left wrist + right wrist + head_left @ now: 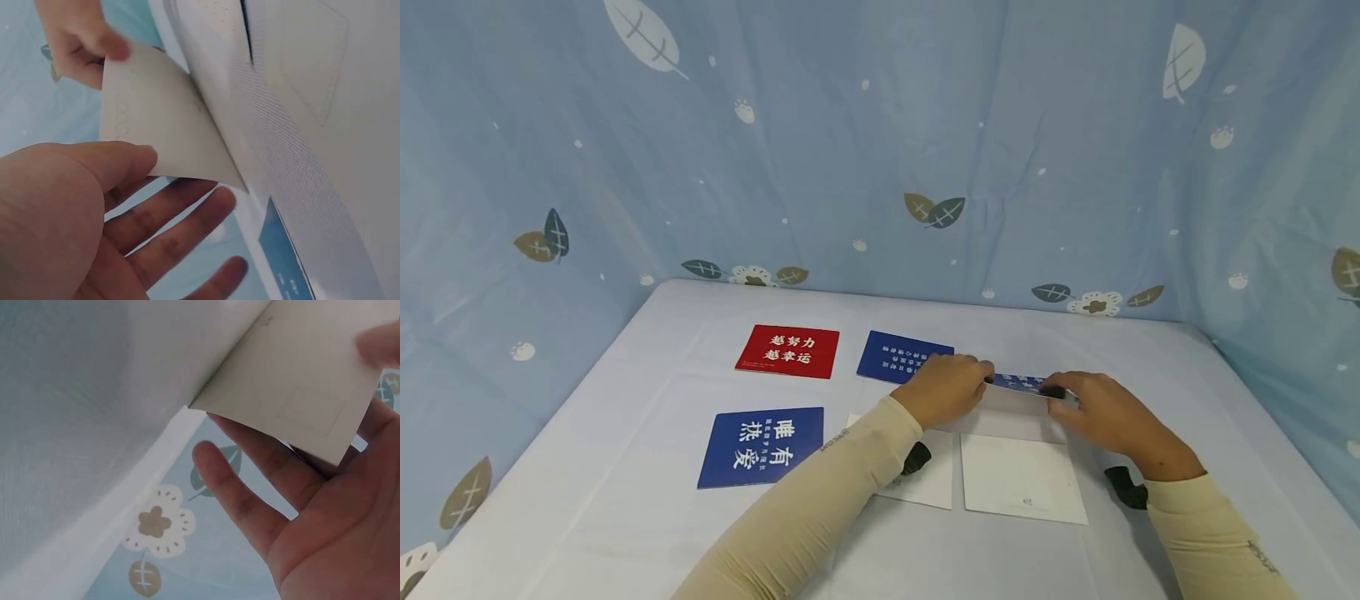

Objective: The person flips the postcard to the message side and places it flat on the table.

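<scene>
Both hands hold one postcard by its two sides, tilted up off the table. The left hand pinches its left side, thumb on the pale back and fingers behind. At the opposite side the right hand grips it, and its lower fingers spread away in the right wrist view. A strip of the card's blue printed face shows in the head view, while the plain back faces both wrist cameras. Its lower edge is right at the white cloth. Just in front lies a white-backed card.
Another white-backed card lies partly under the left forearm. Farther left are a red card and a blue card with white characters. A second blue card is partly behind the left hand. A patterned blue curtain hangs behind the table.
</scene>
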{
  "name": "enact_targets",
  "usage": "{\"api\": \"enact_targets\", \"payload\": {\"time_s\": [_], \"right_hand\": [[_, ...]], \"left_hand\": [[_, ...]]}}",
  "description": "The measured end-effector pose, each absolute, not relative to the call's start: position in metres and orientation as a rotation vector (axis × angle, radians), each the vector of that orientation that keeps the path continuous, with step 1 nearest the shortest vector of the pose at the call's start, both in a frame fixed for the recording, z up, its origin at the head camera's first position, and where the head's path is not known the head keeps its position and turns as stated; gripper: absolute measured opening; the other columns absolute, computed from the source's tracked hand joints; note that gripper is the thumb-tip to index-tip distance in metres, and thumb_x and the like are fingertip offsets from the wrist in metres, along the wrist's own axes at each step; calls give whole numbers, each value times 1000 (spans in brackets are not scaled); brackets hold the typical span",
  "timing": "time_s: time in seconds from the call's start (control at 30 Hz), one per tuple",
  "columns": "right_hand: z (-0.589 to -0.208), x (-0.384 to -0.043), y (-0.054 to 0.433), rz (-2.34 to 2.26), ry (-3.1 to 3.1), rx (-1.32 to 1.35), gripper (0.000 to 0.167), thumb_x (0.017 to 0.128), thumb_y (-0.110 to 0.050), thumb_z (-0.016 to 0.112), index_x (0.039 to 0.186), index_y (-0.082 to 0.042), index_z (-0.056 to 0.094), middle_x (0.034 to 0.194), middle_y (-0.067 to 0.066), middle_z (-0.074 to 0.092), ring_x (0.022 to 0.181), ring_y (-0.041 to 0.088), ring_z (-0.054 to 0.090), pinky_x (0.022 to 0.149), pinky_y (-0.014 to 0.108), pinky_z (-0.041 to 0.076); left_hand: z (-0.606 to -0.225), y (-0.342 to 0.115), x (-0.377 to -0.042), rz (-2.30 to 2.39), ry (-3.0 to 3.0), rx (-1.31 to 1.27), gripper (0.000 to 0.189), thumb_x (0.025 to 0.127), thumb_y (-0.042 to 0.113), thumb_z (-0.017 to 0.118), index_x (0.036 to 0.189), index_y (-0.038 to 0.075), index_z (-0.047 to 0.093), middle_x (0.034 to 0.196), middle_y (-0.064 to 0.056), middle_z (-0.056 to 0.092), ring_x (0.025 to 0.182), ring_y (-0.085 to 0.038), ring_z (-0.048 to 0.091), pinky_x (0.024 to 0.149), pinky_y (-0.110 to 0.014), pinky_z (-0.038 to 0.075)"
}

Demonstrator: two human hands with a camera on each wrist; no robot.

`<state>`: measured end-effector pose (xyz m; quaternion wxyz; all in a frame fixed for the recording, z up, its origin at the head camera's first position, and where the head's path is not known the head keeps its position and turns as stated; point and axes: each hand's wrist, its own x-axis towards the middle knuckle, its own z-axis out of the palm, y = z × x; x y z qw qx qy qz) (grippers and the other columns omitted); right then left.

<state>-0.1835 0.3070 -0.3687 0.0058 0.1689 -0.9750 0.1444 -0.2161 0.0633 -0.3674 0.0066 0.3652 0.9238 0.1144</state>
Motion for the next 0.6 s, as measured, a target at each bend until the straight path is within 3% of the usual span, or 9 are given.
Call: {"api": "enact_targets", "payload": {"time_s": [0.23,0.43,0.6], "right_hand": [[-370,-184,307,407,-3039,531,27,87,0,64,113,2,71,116,21,71,104,36,68,86,54,56],[-368,-184,307,376,-2973,507,18,86,-3,68,104,-1,73,105,14,72,96,33,70,83,53,57],[-366,-183,307,376,-2943,531,16,87,-4,71,102,-1,73,100,13,74,92,32,71,80,51,58]], "left_hand": [[-366,62,-217,440,2845,1088,29,104,22,54,131,15,64,122,1,72,96,-9,69,82,-23,56],[-364,61,-218,404,2875,1083,29,105,24,53,131,16,63,116,2,74,86,-7,66,82,-28,56],[-362,61,-217,378,2898,1090,29,105,23,52,130,16,63,110,1,76,74,-6,62,73,-27,55]]}}
